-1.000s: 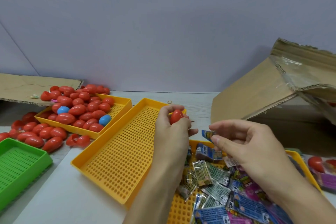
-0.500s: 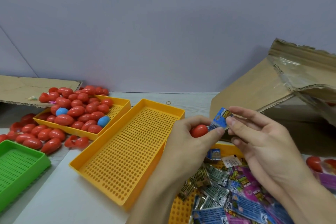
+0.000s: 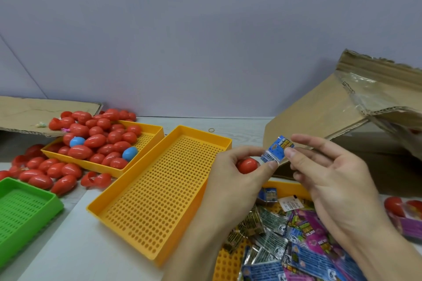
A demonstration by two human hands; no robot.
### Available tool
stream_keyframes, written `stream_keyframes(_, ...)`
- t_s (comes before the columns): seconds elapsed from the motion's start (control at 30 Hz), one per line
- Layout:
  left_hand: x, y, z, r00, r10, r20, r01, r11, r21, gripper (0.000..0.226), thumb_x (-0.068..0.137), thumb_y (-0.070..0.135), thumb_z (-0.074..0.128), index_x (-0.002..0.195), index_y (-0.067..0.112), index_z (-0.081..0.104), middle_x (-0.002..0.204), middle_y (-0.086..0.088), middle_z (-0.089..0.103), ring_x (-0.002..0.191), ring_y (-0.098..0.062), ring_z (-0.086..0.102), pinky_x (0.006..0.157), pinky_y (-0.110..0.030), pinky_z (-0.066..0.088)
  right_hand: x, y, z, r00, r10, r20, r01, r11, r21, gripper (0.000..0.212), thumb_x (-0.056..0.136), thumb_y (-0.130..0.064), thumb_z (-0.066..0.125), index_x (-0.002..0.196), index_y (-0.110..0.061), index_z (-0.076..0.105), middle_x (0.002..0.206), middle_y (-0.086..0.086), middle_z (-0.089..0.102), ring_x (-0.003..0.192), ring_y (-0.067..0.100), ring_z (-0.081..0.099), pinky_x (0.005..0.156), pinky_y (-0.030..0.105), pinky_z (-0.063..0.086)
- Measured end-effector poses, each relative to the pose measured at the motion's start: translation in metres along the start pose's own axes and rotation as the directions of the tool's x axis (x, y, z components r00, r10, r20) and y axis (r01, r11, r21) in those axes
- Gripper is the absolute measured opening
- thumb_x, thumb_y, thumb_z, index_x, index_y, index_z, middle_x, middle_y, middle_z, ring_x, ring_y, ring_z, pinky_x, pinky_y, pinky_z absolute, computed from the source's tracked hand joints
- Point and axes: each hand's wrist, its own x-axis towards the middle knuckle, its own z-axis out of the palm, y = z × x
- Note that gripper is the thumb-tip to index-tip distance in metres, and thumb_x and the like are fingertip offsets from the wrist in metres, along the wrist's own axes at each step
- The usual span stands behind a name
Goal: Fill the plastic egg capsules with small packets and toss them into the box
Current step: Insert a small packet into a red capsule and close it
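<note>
My left hand (image 3: 235, 178) holds a red egg capsule (image 3: 247, 165) in its curled fingers, and its thumb tip touches the lower edge of a small blue packet (image 3: 276, 149). My right hand (image 3: 328, 173) pinches that packet's upper corner with thumb and forefinger, just right of the capsule. Below both hands a yellow tray (image 3: 283, 187) holds a heap of small packets (image 3: 287, 242). The cardboard box (image 3: 319, 116) stands open at the right, behind my right hand.
A bare yellow perforated tray (image 3: 159, 189) lies in the middle. Behind it a second yellow tray (image 3: 150, 130) is piled with red and two blue eggs (image 3: 100, 137), more spilling onto the table. A green tray (image 3: 22, 210) sits at the left, flat cardboard (image 3: 45, 109) behind.
Both hands rose from the packet tray and came together. My right hand lifted a blue packet up beside the red capsule, which my left hand turned towards it.
</note>
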Motion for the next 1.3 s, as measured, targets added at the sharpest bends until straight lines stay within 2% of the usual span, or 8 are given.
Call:
stream_keyframes(0.2, 0.001, 0.000, -0.001, 0.999, 0.033, -0.039, -0.037, 0.996, -0.081, 0.015, 0.083, 0.038, 0.074, 0.092, 0.026, 0.076, 0.063, 0.015, 0.061, 0.057, -0.001, 0.056, 0.058, -0.014, 0.047, -0.002, 0.000, 0.002, 0.999, -0.027, 0.022, 0.028, 0.997, -0.073, 0.039, 0.057, -0.033, 0.079, 0.096, -0.033, 0.074, 0.088, 0.003, 0.078, 0.081, 0.014, 0.074, 0.065, 0.024, 0.055)
stream_keyframes(0.33, 0.003, -0.002, -0.003, 0.999, 0.011, -0.041, -0.016, 0.990, -0.137, 0.011, 0.084, 0.034, 0.075, 0.085, 0.023, 0.076, 0.061, 0.007, 0.053, 0.053, -0.007, 0.050, 0.052, -0.017, 0.045, -0.002, 0.000, 0.002, 0.999, -0.033, 0.024, 0.035, 0.997, -0.067, 0.037, 0.059, -0.027, 0.079, 0.096, -0.025, 0.074, 0.085, 0.003, 0.077, 0.077, 0.012, 0.074, 0.057, 0.015, 0.053)
stream_keyframes(0.53, 0.005, -0.003, -0.004, 0.999, -0.044, 0.017, 0.047, 0.966, -0.254, 0.010, 0.079, 0.028, 0.077, 0.073, 0.023, 0.072, 0.062, 0.005, 0.052, 0.056, -0.008, 0.050, 0.053, -0.023, 0.045, -0.002, 0.000, 0.003, 0.998, -0.060, 0.023, 0.062, 0.987, -0.149, 0.042, 0.061, -0.027, 0.076, 0.103, -0.024, 0.071, 0.083, 0.001, 0.077, 0.076, 0.011, 0.074, 0.057, 0.013, 0.053)
stream_keyframes(0.7, 0.007, -0.001, -0.003, 0.999, -0.024, 0.037, 0.036, 0.930, -0.366, 0.008, 0.073, 0.024, 0.068, 0.065, 0.024, 0.070, 0.064, 0.005, 0.052, 0.058, -0.009, 0.049, 0.055, -0.022, 0.042, -0.002, 0.003, 0.004, 0.994, -0.002, 0.110, 0.022, 0.983, -0.181, 0.041, 0.061, -0.031, 0.075, 0.102, -0.026, 0.075, 0.087, 0.006, 0.077, 0.087, 0.017, 0.074, 0.075, 0.026, 0.052)
stream_keyframes(0.87, 0.006, 0.001, -0.007, 0.997, -0.004, 0.076, 0.037, 0.894, -0.446, 0.008, 0.073, 0.019, 0.068, 0.065, 0.019, 0.069, 0.064, 0.000, 0.049, 0.058, -0.012, 0.045, 0.052, -0.023, 0.036, -0.004, 0.000, 0.006, 0.981, 0.027, 0.194, 0.005, 0.987, -0.162, 0.045, 0.061, -0.036, 0.075, 0.106, -0.034, 0.074, 0.096, 0.006, 0.074, 0.091, 0.013, 0.071, 0.072, 0.024, 0.052)
stream_keyframes(1.03, 0.006, 0.001, -0.008, 0.995, -0.002, 0.100, 0.048, 0.890, -0.454, 0.008, 0.073, 0.018, 0.069, 0.065, 0.019, 0.070, 0.063, -0.001, 0.050, 0.058, -0.011, 0.045, 0.050, -0.021, 0.037, -0.006, -0.002, 0.007, 0.972, 0.017, 0.233, 0.007, 0.994, -0.105, 0.046, 0.064, -0.031, 0.071, 0.110, -0.037, 0.072, 0.108, -0.001, 0.074, 0.098, 0.011, 0.070, 0.077, 0.032, 0.050)
stream_keyframes(1.2, 0.006, 0.001, -0.008, 0.993, -0.003, 0.115, 0.050, 0.909, -0.413, 0.007, 0.074, 0.018, 0.068, 0.067, 0.019, 0.069, 0.062, -0.002, 0.050, 0.057, -0.014, 0.043, 0.051, -0.022, 0.036, -0.005, -0.005, 0.005, 0.966, 0.037, 0.255, -0.046, 0.998, 0.030, 0.044, 0.070, -0.018, 0.068, 0.112, -0.031, 0.072, 0.109, 0.011, 0.072, 0.092, 0.018, 0.067, 0.072, 0.033, 0.049)
stream_keyframes(1.3, 0.006, 0.000, -0.007, 0.992, -0.003, 0.123, 0.053, 0.915, -0.401, 0.008, 0.075, 0.018, 0.067, 0.067, 0.021, 0.068, 0.064, -0.003, 0.050, 0.057, -0.015, 0.041, 0.051, -0.024, 0.033, -0.006, -0.009, 0.003, 0.939, 0.085, 0.333, -0.131, 0.984, 0.120, 0.052, 0.069, -0.013, 0.076, 0.120, -0.025, 0.068, 0.108, 0.019, 0.064, 0.095, 0.026, 0.059, 0.072, 0.036, 0.046)
